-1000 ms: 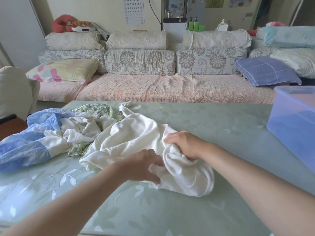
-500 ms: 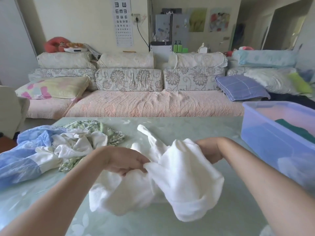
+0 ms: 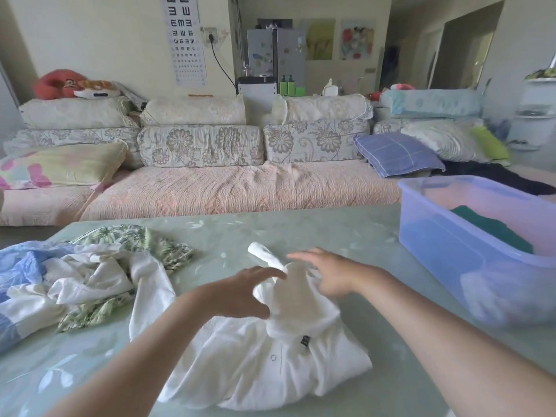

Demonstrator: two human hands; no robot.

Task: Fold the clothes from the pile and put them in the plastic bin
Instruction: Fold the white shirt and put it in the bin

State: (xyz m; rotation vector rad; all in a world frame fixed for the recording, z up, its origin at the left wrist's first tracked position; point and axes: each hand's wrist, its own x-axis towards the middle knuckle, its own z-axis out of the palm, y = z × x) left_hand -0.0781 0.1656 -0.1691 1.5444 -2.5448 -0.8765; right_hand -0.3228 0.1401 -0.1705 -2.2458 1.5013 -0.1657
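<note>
A white shirt [image 3: 258,365] lies crumpled on the pale green table [image 3: 301,230] in front of me, with a small black label and a button showing. One raised fold of it stands up between my hands. My left hand [image 3: 240,291] hovers at the left of that fold, fingers spread and thumb beside the cloth. My right hand [image 3: 331,273] is at the right of the fold with straight fingers, blurred by motion. Neither hand grips the shirt. The pile [image 3: 78,278] of blue, white and leaf-patterned clothes sits at the left. The translucent plastic bin [image 3: 445,260] stands at the right.
A dark green garment [image 3: 493,227] lies inside the bin. Beyond the table's far edge runs a long sofa [image 3: 210,188] with several cushions. A white sleeve from the pile reaches toward the shirt.
The white shirt, held up off the table half a second ago, now lies on the table. Both hands have let go of it and opened above its raised fold.
</note>
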